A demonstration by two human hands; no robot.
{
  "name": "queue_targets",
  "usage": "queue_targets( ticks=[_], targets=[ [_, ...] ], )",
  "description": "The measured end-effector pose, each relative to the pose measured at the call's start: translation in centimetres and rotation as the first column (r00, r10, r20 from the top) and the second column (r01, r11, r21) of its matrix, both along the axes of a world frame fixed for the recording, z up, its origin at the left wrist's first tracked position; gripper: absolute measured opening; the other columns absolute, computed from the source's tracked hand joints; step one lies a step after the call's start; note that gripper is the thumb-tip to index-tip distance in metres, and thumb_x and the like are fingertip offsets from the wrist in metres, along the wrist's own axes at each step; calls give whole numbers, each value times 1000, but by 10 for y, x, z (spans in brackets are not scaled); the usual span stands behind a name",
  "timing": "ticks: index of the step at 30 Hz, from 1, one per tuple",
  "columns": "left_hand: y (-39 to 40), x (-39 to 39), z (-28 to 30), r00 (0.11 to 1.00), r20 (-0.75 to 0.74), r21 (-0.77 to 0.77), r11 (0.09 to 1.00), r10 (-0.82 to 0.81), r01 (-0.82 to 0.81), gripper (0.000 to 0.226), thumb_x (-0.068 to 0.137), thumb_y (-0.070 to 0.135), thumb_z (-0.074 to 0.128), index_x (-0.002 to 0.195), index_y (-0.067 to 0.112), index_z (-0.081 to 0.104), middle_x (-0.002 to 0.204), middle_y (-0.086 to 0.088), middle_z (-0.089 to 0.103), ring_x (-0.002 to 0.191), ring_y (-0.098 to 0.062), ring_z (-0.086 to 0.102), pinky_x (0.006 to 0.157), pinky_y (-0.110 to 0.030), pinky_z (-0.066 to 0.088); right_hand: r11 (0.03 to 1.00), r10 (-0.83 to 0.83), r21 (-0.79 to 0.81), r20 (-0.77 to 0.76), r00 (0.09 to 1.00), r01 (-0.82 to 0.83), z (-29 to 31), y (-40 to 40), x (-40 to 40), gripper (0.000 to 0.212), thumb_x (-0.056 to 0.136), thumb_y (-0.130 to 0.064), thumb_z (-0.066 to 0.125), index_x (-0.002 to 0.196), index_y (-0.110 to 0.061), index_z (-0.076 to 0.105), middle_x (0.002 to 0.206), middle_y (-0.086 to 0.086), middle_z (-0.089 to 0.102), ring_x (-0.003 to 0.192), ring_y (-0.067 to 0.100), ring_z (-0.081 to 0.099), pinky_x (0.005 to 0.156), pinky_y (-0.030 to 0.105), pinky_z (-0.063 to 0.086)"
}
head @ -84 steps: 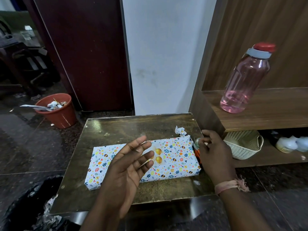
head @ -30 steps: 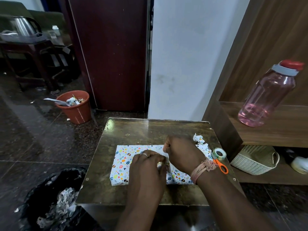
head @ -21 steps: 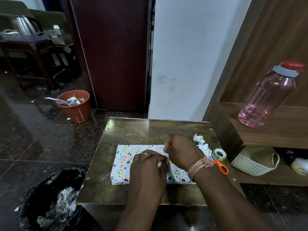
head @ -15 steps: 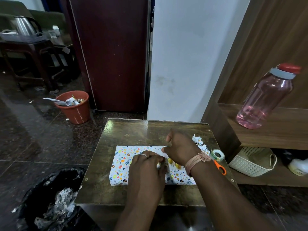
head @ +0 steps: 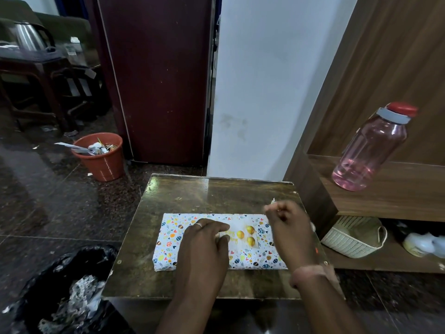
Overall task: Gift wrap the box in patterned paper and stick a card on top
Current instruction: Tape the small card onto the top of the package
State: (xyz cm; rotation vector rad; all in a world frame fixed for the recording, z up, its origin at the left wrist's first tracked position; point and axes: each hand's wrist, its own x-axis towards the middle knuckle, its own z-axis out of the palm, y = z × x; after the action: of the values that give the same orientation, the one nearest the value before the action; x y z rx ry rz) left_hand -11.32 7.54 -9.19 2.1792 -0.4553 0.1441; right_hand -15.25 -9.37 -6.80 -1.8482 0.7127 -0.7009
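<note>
The box [head: 168, 237], wrapped in white paper with small coloured prints, lies flat on the small brown table [head: 216, 194]. A white card with gold balloons [head: 248, 235] lies on its top, right of centre. My left hand [head: 204, 239] rests on the box, its fingertips pressing on the card's left end and hiding that end. My right hand [head: 286, 227] hovers over the box's right end, blurred, with the fingers curled and nothing seen in them.
A pink water bottle [head: 370, 150] stands on the wooden shelf at the right, with a white basket [head: 354, 239] on the shelf below. A black waste bin [head: 60, 285] sits by the table's front left corner. An orange bucket [head: 101, 155] stands on the floor behind.
My right hand has lifted off the card and moved to the right, uncovering the gold balloons. My left hand has stayed pressed on the card and box.
</note>
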Motion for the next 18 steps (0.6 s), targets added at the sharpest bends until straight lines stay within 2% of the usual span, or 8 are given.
queue_targets(
  ticks=[2,4,7,11,15,18],
  targets=[
    [-1,-1,2,1000,-3,-30,999,17,-17,23,90,14,72,105,31,77,106,16,66,104,-10,60,89,-32,54,992,-122,-23,23,992,122,-8,-15,-27,14,90,-14,73,78,-17,67,72,-4,70,62,4,61,63,26,50],
    [-1,-4,4,1000,-7,-52,999,7,-8,24,91,13,70,103,33,77,106,18,66,101,-9,63,85,-32,55,978,-194,-84,-15,981,192,-14,-28,-50,14,90,-12,71,78,-17,67,70,-2,68,63,10,62,62,22,47],
    [-5,-6,5,999,-26,-85,996,-27,24,26,91,11,69,100,34,77,103,21,67,94,-8,66,82,-31,56,952,-249,-194,-45,968,236,-18,-52,-66,12,91,-13,69,81,-19,68,74,-4,69,72,16,65,69,36,50],
    [-5,-8,6,997,-64,-118,992,-48,40,26,92,11,70,96,36,77,99,24,68,90,-3,66,80,-28,56,908,-220,-393,-152,964,145,-27,-73,-61,17,91,-7,66,95,-23,71,87,-1,65,82,20,62,74,32,44],
    [-6,-10,7,995,-87,-147,989,-45,32,26,92,12,71,93,37,77,94,25,68,86,2,66,76,-24,54,905,-192,-421,-272,943,63,-41,-77,-50,28,94,0,57,105,-20,73,102,7,63,93,25,61,79,30,44],
    [-9,-12,9,992,-103,-173,984,-67,49,27,92,12,71,93,38,77,93,25,69,86,3,65,73,-16,51,880,-221,-474,-343,913,36,-47,-82,-44,34,89,3,58,109,-19,75,103,14,65,100,36,60,89,39,50]
  ],
)
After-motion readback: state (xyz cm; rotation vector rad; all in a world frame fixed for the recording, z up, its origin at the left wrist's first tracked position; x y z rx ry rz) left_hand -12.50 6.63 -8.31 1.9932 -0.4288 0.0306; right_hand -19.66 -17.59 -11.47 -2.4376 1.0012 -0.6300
